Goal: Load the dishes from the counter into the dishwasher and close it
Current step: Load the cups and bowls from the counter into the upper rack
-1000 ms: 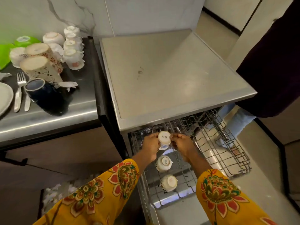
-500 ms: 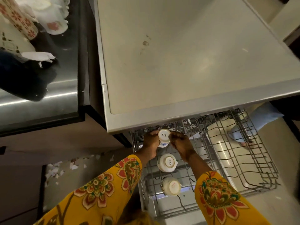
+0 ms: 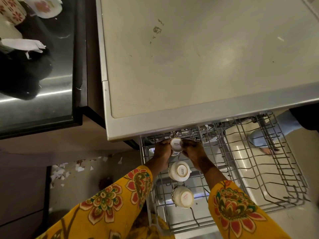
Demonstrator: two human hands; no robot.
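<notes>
A small white cup sits upside down at the back left of the pulled-out wire rack of the dishwasher. My left hand grips its left side and my right hand grips its right side. Two more white cups rest upside down in the same rack row, one just in front and another nearer to me. The dishwasher's flat grey top overhangs the rack's back. On the steel counter at the left stand a floral mug, a white floral dish and a dark mug.
Another person's leg in light jeans and bare foot stand beyond the rack at the right. White scraps litter the floor at the left of the dishwasher. The right half of the rack holds only wire tines.
My view has tilted down and closer, so most of the counter dishes have left the frame. Both hands stay on the back cup in the rack.
</notes>
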